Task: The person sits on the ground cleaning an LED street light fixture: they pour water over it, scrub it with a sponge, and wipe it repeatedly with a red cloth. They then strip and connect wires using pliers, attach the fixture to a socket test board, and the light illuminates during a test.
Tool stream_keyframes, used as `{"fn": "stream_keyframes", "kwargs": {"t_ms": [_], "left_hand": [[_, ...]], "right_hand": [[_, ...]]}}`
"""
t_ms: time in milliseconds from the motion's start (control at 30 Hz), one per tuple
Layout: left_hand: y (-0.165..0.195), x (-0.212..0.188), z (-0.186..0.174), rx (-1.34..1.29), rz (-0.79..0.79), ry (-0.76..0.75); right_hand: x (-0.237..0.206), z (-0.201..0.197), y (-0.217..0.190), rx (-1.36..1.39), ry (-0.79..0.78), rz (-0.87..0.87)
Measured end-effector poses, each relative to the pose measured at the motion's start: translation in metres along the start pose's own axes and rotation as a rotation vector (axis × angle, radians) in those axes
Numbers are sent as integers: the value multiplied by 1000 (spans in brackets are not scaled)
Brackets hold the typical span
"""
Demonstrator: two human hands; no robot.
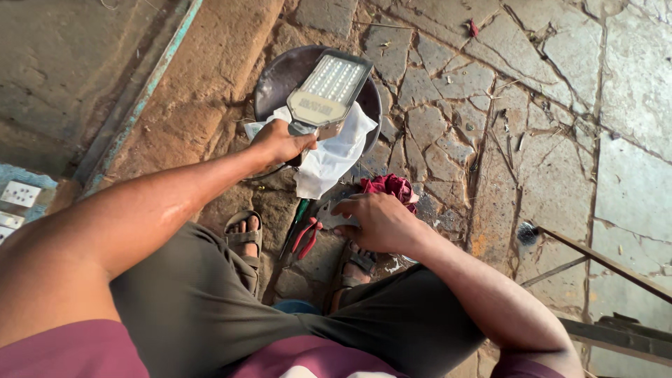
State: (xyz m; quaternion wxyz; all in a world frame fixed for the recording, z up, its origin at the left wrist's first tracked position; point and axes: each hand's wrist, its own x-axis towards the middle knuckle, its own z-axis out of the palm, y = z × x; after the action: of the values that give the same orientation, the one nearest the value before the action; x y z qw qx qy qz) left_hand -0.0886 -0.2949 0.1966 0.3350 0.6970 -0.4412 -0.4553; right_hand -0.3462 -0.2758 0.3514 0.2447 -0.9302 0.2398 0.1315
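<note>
My left hand (pixel 278 143) grips the lamp (pixel 327 92) by its neck, above the pan (pixel 274 84) and white cloth (pixel 336 157). My right hand (pixel 378 220) rests curled on a metal piece (pixel 330 215) beside the pliers (pixel 304 238) on the floor (pixel 560 126).

bare arms, maroon shirt (pixel 84 350) — olive trousers (pixel 210 308), sandals (pixel 243 238).

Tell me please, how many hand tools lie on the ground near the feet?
2: red-handled pliers and a green-handled screwdriver, side by side between the two sandalled feet, left of the right hand. The hand may hide others.
</note>
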Motion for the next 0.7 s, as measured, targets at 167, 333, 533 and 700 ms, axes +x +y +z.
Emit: {"fn": "stream_keyframes", "kwargs": {"t_ms": [167,333,533,700], "left_hand": [[-37,10,12,381,48,82],[-70,14,12,588,111,29],[-50,11,-1,1066,303,-142],[40,-44,-118,428,442,181]], "right_hand": [[8,-5,-7,-61,-16,13],[8,-1,-7,-66,-61,33],[15,13,0,-91,-101,37],[12,23,-1,-158,-143,-12]]}}
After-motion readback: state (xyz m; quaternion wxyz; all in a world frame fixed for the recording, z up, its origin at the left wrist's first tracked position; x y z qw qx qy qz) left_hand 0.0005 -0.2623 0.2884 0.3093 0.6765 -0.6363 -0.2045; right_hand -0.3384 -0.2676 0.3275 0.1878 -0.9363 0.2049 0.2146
